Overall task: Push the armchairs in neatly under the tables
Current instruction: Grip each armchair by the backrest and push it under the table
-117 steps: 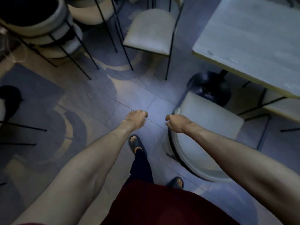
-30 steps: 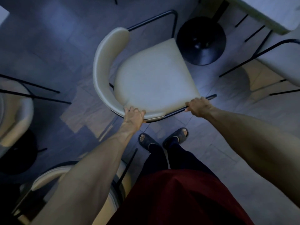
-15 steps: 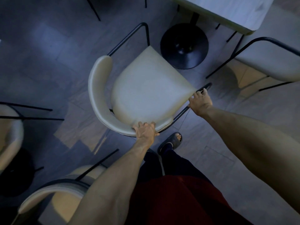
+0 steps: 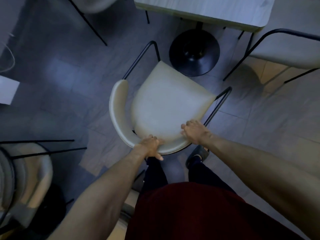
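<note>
A cream armchair [image 4: 166, 99] with a curved padded backrest and black metal arms stands in front of me, its seat front facing the black round base [image 4: 194, 52] of a pale table [image 4: 207, 9]. My left hand [image 4: 150, 148] grips the near curve of the backrest. My right hand [image 4: 195, 130] lies over the backrest's right end, fingers spread across it. The seat's front corner reaches the edge of the table base; the tabletop sits farther off at the top.
Another cream chair [image 4: 284, 49] stands at the right of the table. A third chair [image 4: 26, 172] is at the lower left, and a chair's legs [image 4: 88, 19] show at the top left. My feet [image 4: 197, 155] are right behind the armchair on the grey tiled floor.
The armchair has turned so its seat front points at the table base and has moved closer to it. My right hand has shifted from the metal arm onto the backrest.
</note>
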